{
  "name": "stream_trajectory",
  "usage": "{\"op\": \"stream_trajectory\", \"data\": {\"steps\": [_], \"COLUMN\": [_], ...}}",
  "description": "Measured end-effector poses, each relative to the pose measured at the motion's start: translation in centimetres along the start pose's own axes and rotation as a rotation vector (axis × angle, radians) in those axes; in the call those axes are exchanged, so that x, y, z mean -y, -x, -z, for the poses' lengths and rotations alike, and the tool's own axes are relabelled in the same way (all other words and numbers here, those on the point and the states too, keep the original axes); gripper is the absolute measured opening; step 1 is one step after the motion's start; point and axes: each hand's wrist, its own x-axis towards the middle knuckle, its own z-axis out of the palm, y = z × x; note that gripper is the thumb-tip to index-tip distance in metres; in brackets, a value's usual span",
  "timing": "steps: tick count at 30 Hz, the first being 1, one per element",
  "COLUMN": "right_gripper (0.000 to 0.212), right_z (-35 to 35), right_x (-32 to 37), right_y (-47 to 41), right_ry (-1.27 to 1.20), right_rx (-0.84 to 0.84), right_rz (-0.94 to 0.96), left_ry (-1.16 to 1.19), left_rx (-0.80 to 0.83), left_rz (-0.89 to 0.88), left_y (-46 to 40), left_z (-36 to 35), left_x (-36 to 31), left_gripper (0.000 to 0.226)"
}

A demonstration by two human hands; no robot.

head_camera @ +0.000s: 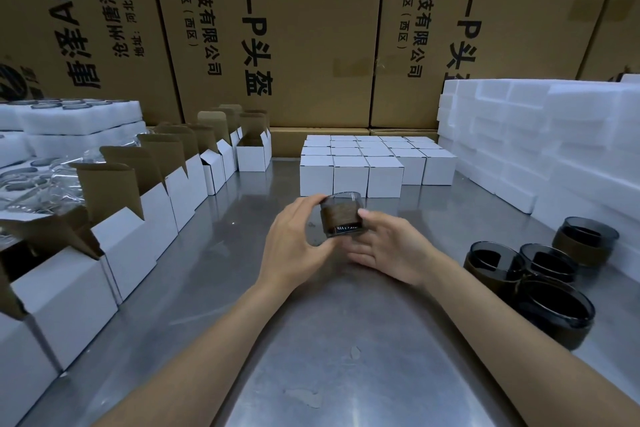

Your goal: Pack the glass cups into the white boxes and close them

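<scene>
A dark smoked glass cup point(342, 215) with a brown band is held above the middle of the steel table. My left hand point(294, 246) grips its left side with thumb and fingers curled round it. My right hand point(388, 250) holds its right side, thumb on the wall and fingers under the base. A row of open white boxes point(138, 236) with raised brown flaps runs along the left. A block of closed white boxes point(349, 172) stands just behind the cup.
Several more dark glass cups point(540, 277) stand at the right near the table's edge. White foam trays point(540, 135) are stacked at the right. Foam trays with cups and clear plastic point(52, 156) lie at the far left. Brown cartons point(311, 28) wall off the back.
</scene>
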Motion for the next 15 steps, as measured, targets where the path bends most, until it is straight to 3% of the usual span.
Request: {"op": "stream_trajectory", "data": {"steps": [3,8,15], "right_gripper": [0.047,0.059,0.075], "right_z": [-0.7,-2.3,-2.8], "right_x": [-0.3,-1.4,-1.4], "right_y": [-0.2,-0.9,-0.7], "right_ry": [0.015,0.065,0.254], "right_rx": [-0.068,-0.416,-0.399], "right_rz": [0.040,0.207,0.159], "left_ry": [0.007,-0.047,-0.082], "left_rx": [-0.001,0.070,0.067], "left_rz": [-0.006,-0.093,-0.119], "left_y": [0.0,0.1,0.1], "left_z": [-0.1,0.1,0.0], "left_x": [-0.2,-0.8,-0.9], "left_gripper": [0.064,0.085,0.066]}}
